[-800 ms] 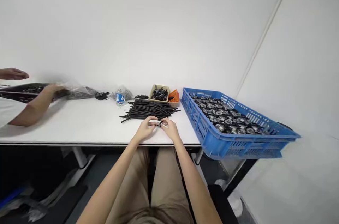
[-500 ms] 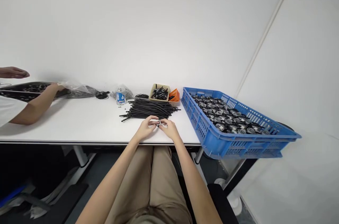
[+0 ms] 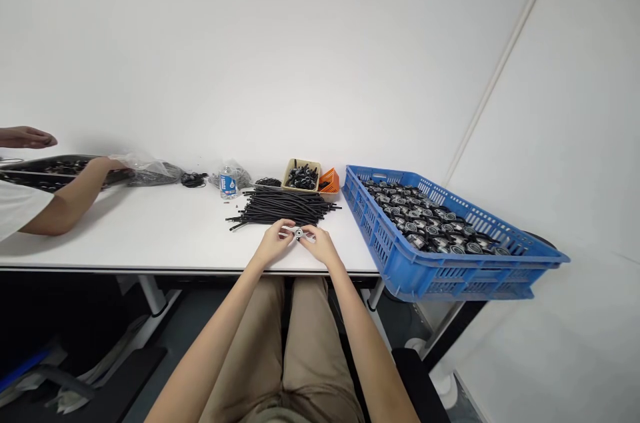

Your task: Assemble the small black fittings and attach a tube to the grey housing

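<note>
Between my two hands, just above the white table (image 3: 195,243), is a small round silver part (image 3: 299,233) with a dark centre, its round face turned up toward me. My left hand (image 3: 274,241) pinches it from the left with thumb and fingertips. From the other side, my right hand (image 3: 321,244) grips it the same way. Right behind my hands lies a pile of black tubes (image 3: 285,204), stacked roughly side by side. The part is too small for me to make out its exact kind.
To the right stands a blue crate (image 3: 400,270) holding rows of black-and-silver round parts. Behind the tubes are a cream basket (image 3: 320,176) of small parts, an orange bin (image 3: 334,178) and a water bottle (image 3: 228,184). A co-worker's arm (image 3: 75,200) reaches into a tray at left.
The silver part has turned between my fingers, so its round face with the dark centre now shows. My hands stay nearly in place; my knees have shifted slightly.
</note>
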`<state>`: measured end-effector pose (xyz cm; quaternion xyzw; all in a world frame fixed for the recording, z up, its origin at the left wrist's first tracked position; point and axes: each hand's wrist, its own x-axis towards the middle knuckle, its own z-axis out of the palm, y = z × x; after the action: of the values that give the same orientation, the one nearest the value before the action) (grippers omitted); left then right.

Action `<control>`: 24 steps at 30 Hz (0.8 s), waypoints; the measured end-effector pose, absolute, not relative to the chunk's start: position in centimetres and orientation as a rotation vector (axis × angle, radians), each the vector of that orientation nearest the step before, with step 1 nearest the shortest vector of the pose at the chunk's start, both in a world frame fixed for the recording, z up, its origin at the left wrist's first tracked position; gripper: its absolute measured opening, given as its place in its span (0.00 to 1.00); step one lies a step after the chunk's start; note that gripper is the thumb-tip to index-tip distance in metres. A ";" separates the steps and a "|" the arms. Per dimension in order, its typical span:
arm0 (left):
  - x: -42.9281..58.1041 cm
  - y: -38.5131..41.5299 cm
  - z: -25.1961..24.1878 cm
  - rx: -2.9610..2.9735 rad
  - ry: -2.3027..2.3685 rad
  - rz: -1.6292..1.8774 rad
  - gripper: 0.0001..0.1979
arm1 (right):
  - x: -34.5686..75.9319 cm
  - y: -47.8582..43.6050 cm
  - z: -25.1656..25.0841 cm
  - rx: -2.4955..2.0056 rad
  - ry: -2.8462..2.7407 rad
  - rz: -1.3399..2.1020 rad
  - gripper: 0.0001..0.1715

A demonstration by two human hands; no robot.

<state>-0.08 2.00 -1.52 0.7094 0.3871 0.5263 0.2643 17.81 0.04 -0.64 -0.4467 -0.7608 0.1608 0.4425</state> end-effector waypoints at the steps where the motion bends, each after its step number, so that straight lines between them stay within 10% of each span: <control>1: -0.1 1.9 -1.5 1.923 1.044 1.395 0.16 | 17.8 0.0 -0.7 -1.107 -1.886 0.402 0.16; 24: -0.2 2.0 -1.6 1.937 0.949 1.358 0.18 | 17.9 0.0 -0.5 -1.017 -1.973 0.351 0.19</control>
<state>-0.19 1.96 -1.57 0.7268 0.3560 0.5096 0.2919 17.88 -0.04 -0.51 -0.4082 -0.7916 0.1409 0.4323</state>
